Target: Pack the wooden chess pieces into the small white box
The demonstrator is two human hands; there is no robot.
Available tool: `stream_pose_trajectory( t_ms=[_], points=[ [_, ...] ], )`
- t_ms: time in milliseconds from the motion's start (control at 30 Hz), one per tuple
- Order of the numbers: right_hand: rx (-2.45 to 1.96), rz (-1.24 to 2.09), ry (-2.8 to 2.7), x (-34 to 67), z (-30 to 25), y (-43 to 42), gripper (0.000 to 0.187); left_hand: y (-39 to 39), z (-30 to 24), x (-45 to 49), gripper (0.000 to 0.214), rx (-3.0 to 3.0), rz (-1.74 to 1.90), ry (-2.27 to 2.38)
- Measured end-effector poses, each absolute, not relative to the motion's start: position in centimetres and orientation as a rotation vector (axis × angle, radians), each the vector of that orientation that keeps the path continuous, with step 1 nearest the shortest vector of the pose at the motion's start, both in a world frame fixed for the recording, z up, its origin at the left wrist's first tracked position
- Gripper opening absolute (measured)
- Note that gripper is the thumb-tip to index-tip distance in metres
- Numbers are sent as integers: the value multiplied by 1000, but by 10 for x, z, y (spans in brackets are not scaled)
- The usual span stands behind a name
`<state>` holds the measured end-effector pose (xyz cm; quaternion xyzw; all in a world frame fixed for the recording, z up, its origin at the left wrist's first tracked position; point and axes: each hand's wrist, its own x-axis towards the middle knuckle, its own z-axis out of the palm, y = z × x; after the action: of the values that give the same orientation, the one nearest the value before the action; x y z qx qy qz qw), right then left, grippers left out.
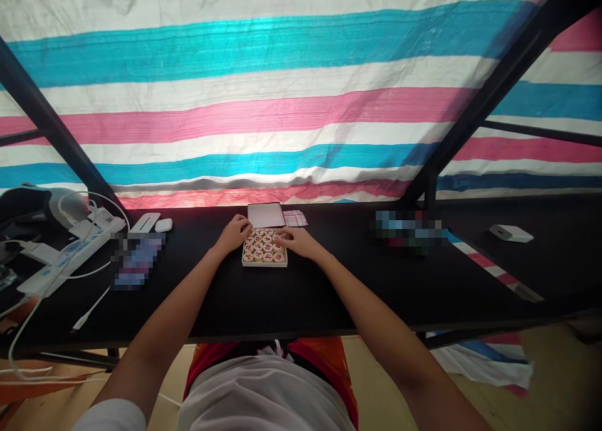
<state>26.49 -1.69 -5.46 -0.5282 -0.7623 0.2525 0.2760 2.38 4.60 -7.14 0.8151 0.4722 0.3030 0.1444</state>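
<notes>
A shallow white box (264,266) of Chinese chess pieces lies on the black table. Its round, pale pieces (258,246) carry red characters and sit in neat rows. My left hand (234,234) is closed at the box's far left corner, its fingers bent against the edge. At the far right corner, my right hand (301,242) is closed too, thumb and fingers on the side and over the rim, hiding some pieces. Just behind the box rests an open white lid (266,215), with a small pink-and-white printed paper (295,218) beside it.
On the left stand a white power strip (70,258) with cables, a white mouse-like case (163,224) and a blurred-out item (138,261). Another blurred-out item (409,230) and a white charger (512,233) lie to the right. A striped tarp (263,117) hangs behind, between black frame bars.
</notes>
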Motion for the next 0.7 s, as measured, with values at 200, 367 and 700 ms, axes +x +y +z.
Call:
stream_pose_trajectory(
  t_ms=[200, 367, 700],
  points=[
    [-1430, 495, -2049, 264, -52, -18, 35, 45, -69, 25, 25, 2352, 853, 1375],
    [-1431, 394, -1930, 275, -44, -20, 36, 45, -69, 25, 26, 2351, 862, 1374],
    [-1596, 433, -1916, 323, -46, -10, 36, 45, -70, 25, 25, 2348, 882, 1362]
  ],
)
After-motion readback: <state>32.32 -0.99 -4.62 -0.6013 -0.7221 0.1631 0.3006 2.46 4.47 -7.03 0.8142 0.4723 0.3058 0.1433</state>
